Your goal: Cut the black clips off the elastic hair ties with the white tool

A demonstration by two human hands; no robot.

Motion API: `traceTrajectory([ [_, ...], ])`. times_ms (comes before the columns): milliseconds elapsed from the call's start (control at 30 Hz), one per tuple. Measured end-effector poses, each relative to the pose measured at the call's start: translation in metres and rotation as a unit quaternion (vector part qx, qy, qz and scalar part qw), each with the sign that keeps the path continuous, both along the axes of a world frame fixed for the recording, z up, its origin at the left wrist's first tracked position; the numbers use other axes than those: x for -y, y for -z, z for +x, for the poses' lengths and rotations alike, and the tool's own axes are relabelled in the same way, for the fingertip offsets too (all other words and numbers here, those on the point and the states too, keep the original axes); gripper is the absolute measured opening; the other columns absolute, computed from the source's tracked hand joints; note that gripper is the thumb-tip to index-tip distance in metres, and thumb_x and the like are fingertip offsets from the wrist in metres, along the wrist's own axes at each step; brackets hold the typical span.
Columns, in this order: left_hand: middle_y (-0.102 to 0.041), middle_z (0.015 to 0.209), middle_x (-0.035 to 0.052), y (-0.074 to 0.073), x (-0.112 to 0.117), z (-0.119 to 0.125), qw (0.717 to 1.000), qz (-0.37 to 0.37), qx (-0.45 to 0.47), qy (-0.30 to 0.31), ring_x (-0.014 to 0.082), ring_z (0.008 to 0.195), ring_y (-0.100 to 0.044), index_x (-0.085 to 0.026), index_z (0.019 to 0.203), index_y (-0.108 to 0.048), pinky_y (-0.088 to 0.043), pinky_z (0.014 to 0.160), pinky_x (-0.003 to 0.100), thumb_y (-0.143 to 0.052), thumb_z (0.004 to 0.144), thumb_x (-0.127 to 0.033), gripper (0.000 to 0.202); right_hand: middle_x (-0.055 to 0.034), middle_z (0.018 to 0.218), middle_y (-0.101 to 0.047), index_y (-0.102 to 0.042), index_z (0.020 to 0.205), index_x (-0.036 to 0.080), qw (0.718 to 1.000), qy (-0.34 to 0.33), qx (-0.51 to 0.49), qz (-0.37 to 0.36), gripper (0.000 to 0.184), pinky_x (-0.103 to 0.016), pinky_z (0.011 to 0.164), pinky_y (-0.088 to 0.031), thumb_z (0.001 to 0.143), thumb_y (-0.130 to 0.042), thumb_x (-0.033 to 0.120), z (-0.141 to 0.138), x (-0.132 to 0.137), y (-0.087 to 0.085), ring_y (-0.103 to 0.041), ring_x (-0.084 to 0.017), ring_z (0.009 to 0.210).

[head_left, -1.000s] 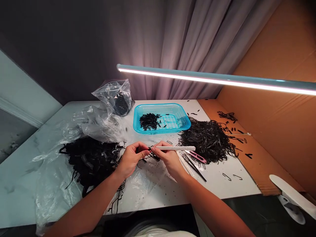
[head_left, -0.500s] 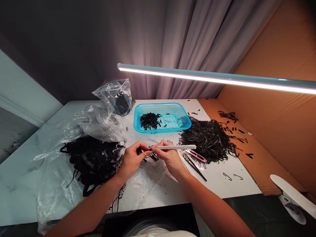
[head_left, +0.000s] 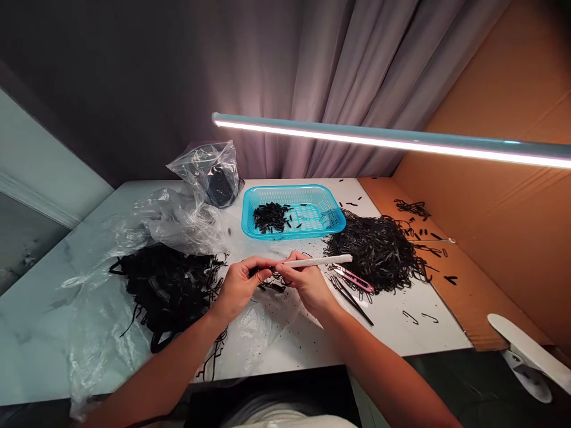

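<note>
My left hand (head_left: 239, 288) is closed in a pinch on a small black piece (head_left: 272, 269), mostly hidden by the fingers. My right hand (head_left: 308, 288) grips a slim white stick-like tool (head_left: 323, 260), which slants slightly up to the right; its tip meets the black piece between both hands. Beneath the fingers lie a few black loops (head_left: 273, 288) on the table. A heap of black strips (head_left: 172, 297) is left of my left hand. Right of my right hand are black tweezers (head_left: 352, 302), a pink-handled tool (head_left: 355, 279) and a heap of thin black loops (head_left: 377, 252).
A blue plastic basket (head_left: 292, 235) behind my hands holds small black pieces. Clear plastic bags (head_left: 178, 223) crowd the left side. Cardboard (head_left: 473, 321) edges the table (head_left: 428, 339) on the right. A lit tube lamp (head_left: 379, 139) spans above the table's back right.
The white tool has tilted a little, its right end rising slightly. Both hands stay in nearly the same place, with the fingers shifting slightly at the black piece.
</note>
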State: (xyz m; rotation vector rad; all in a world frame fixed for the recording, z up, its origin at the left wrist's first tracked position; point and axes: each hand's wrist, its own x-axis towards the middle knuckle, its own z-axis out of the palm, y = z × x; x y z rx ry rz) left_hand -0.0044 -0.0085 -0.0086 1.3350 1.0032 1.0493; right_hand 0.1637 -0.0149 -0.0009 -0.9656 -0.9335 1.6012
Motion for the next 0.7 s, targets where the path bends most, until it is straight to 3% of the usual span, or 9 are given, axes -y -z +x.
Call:
traceTrajectory([
  [367,-0.064,0.076,-0.0002,-0.003,0.000,0.001,0.985,-0.124,0.119,-0.019,0.0107,0.077,-0.055,-0.016,0.077,-0.068,-0.040,0.073,0.021,-0.075,0.075,-0.025,0.012,0.0020,0.064,-0.055,-0.049,0.068,0.015,0.999,-0.003,0.047,0.003,0.037,-0.022,0.053,-0.026,0.070,-0.079,0.037,-0.001,0.000,0.000,-0.039,-0.007,0.057],
  [533,-0.063,0.074,-0.0006,-0.002,-0.001,-0.002,0.993,-0.094,0.078,-0.006,0.0111,0.075,-0.054,-0.016,0.075,-0.067,-0.040,0.073,0.022,-0.075,0.076,-0.026,0.013,0.0039,0.061,-0.051,-0.043,0.069,0.016,0.997,-0.068,-0.014,-0.042,0.041,-0.020,0.053,-0.025,0.070,-0.081,0.033,0.003,-0.001,0.001,-0.041,-0.006,0.057],
  [700,-0.067,0.079,0.0014,-0.001,-0.004,-0.007,0.999,-0.032,-0.006,0.003,0.0138,0.079,-0.058,-0.017,0.083,-0.070,-0.043,0.076,0.026,-0.068,0.082,-0.027,0.011,-0.0002,0.082,-0.061,-0.038,0.076,0.017,0.968,-0.178,-0.128,-0.118,0.043,-0.018,0.054,-0.026,0.074,-0.079,0.030,0.013,0.000,-0.008,-0.041,-0.004,0.058],
])
